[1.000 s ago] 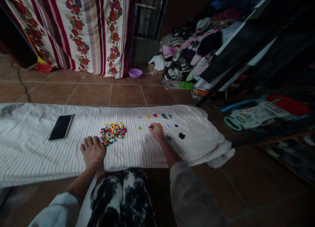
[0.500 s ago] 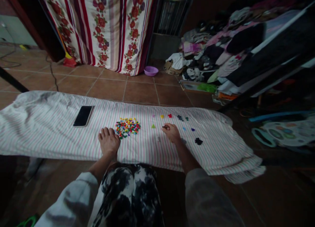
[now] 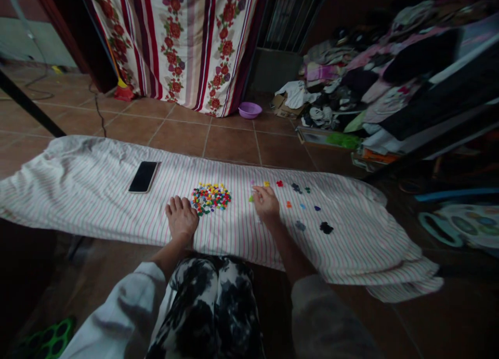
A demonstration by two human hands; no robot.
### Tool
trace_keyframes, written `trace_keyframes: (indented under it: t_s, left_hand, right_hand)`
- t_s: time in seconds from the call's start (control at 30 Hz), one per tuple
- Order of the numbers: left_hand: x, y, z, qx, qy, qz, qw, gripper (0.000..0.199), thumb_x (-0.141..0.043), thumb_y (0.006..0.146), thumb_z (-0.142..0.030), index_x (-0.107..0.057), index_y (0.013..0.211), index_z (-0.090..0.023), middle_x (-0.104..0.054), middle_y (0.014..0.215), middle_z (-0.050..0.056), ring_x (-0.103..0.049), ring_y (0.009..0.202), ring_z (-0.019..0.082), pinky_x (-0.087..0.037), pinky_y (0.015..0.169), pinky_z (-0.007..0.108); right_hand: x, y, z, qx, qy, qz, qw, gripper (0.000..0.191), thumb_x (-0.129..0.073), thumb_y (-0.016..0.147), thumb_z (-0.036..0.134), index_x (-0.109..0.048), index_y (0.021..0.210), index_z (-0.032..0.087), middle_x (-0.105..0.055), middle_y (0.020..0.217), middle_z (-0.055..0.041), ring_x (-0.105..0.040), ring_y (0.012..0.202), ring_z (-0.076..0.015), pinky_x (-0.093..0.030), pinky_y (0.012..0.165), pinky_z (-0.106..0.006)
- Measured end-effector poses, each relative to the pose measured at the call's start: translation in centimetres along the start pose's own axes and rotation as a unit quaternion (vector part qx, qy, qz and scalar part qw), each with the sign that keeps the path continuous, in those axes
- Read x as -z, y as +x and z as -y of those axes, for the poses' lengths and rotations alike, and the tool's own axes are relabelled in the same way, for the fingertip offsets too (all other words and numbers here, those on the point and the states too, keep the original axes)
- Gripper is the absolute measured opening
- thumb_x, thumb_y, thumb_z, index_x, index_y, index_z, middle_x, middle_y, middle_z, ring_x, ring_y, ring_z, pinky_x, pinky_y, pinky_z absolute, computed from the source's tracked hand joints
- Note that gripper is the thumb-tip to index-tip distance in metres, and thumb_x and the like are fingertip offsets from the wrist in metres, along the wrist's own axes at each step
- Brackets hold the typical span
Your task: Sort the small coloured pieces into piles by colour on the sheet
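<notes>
So from the left, your phone (image 3: 143, 177) is lying flat on the striped cloth (image 3: 117, 218). Next up, your left hand (image 3: 182, 217) is palm-down and open, right beside the multicolored pile of little pieces (image 3: 211, 197). Your right hand (image 3: 266, 203) is by the light green bits (image 3: 251, 198), index finger pointing left; can't tell if you're pinching anything. Past it you've got small color clusters: yellow (image 3: 266, 183) and red (image 3: 279, 183) just beyond the hand, then orange (image 3: 289, 204), grey (image 3: 300, 225), dark blue (image 3: 317, 208), and black (image 3: 326, 227) farthest right.
</notes>
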State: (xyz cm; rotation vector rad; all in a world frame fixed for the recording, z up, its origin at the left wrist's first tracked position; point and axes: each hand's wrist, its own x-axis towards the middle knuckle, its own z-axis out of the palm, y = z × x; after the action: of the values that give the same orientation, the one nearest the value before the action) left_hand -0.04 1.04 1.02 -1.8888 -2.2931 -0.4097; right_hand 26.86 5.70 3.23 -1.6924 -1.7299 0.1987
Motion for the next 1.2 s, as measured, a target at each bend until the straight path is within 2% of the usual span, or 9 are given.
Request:
trace_keyframes:
  t_s: [0.13,0.2,0.33,0.43,0.67,0.8,0.97,1.2]
  left_hand:
    - [0.2,0.0,-0.1,0.005,-0.007,0.004,1.000,0.041,-0.035,0.085,-0.028,-0.056,0.116,-0.010,-0.050,0.134,0.021,-0.038,0.131,0.032,-0.028,0.106,0.051]
    - [0.4,0.0,-0.2,0.007,-0.002,0.001,1.000,0.040,-0.035,0.085,-0.028,-0.056,0.114,-0.011,-0.051,0.132,0.020,-0.038,0.131,0.032,-0.028,0.106,0.050]
    - [0.6,0.0,-0.3,0.010,-0.003,-0.001,1.000,0.037,-0.034,0.085,-0.027,-0.058,0.109,-0.011,-0.053,0.130,0.020,-0.040,0.130,0.031,-0.028,0.107,0.049]
    - [0.6,0.1,-0.3,0.012,-0.012,-0.002,1.000,0.037,-0.035,0.085,-0.027,-0.058,0.108,-0.010,-0.053,0.130,0.020,-0.039,0.130,0.031,-0.028,0.107,0.049]
    - [0.3,0.0,-0.1,0.009,-0.020,0.001,1.000,0.040,-0.035,0.085,-0.027,-0.056,0.114,-0.010,-0.050,0.134,0.021,-0.038,0.131,0.032,-0.027,0.107,0.051]
    - [0.3,0.0,-0.1,0.008,-0.015,0.000,1.000,0.040,-0.035,0.085,-0.026,-0.056,0.115,-0.010,-0.049,0.135,0.021,-0.037,0.132,0.032,-0.027,0.107,0.051]
    - [0.4,0.1,-0.1,0.012,-0.031,0.009,0.999,0.042,-0.035,0.085,-0.027,-0.055,0.117,-0.010,-0.049,0.136,0.022,-0.036,0.133,0.033,-0.027,0.107,0.052]
    - [0.3,0.1,-0.2,0.011,-0.022,0.008,1.000,0.043,-0.035,0.086,-0.026,-0.055,0.119,-0.009,-0.049,0.136,0.022,-0.036,0.133,0.033,-0.027,0.107,0.052]
  right_hand:
    - [-3.9,-1.4,6.2,0.121,0.058,0.118,0.984,0.034,-0.043,0.090,0.019,-0.069,0.112,0.022,-0.059,0.102,-0.0072,-0.056,0.093,-0.0171,-0.045,0.086,-0.027]
    - [-5.7,-2.2,8.8,0.149,0.043,0.169,0.973,0.034,-0.044,0.091,0.018,-0.068,0.114,0.026,-0.057,0.106,-0.0060,-0.055,0.094,-0.0160,-0.045,0.087,-0.027]
    - [-7.9,-2.6,11.9,0.197,-0.010,0.235,0.952,0.032,-0.048,0.091,0.016,-0.068,0.112,0.029,-0.056,0.106,-0.0058,-0.050,0.102,-0.0178,-0.042,0.090,-0.028]
    - [-8.5,-2.2,12.3,0.196,-0.030,0.243,0.950,0.030,-0.048,0.091,0.017,-0.069,0.111,0.026,-0.055,0.106,-0.0070,-0.048,0.105,-0.0193,-0.041,0.092,-0.029]
    - [-8.4,-1.4,10.7,0.135,-0.060,0.216,0.965,0.030,-0.046,0.091,0.018,-0.069,0.110,0.024,-0.056,0.107,-0.0089,-0.050,0.104,-0.0203,-0.041,0.094,-0.031]
    - [-8.6,-1.5,11.1,0.133,-0.051,0.203,0.969,0.030,-0.046,0.092,0.018,-0.070,0.109,0.025,-0.057,0.106,-0.0082,-0.050,0.104,-0.0201,-0.042,0.092,-0.031]
    - [-9.4,-1.2,12.2,0.152,-0.049,0.234,0.959,0.027,-0.049,0.091,0.018,-0.072,0.103,0.025,-0.058,0.103,-0.0072,-0.052,0.102,-0.0193,-0.041,0.093,-0.031]
    - [-9.9,-0.8,12.4,0.134,-0.070,0.255,0.955,0.027,-0.050,0.089,0.017,-0.068,0.109,0.023,-0.060,0.106,-0.0075,-0.052,0.105,-0.0189,-0.040,0.093,-0.030]
